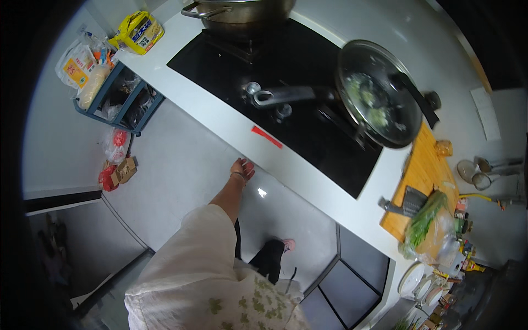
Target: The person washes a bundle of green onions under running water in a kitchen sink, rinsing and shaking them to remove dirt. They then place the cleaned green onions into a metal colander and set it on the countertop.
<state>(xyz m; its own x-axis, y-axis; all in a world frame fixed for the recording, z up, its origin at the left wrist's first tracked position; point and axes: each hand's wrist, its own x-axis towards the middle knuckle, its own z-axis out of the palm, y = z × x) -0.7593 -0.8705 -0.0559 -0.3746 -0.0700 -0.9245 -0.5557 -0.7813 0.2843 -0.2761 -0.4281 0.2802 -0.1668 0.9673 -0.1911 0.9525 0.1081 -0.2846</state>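
My left hand [243,170] hangs just off the front edge of the white countertop [288,173], its fingers loosely curled and holding nothing. A bracelet circles the wrist. My right hand is out of view. Beyond the counter edge lies a black glass gas cooktop [297,53] with a red strip [267,137] at its front. On its right side stands a frying pan, its handle [288,95] pointing left. A glass lid [396,111] with a black knob covers the pan; pale green pieces of food [367,99] show through it. A large steel pot [255,16] sits on the far left burner.
To the right, a wooden cutting board [429,156] carries a cleaver [413,201] and bagged leafy greens [427,218]. White plates [411,280] stand beyond. At left are a yellow package [140,33], a loaded blue cart [119,119] and a cardboard box [124,170] on the floor.
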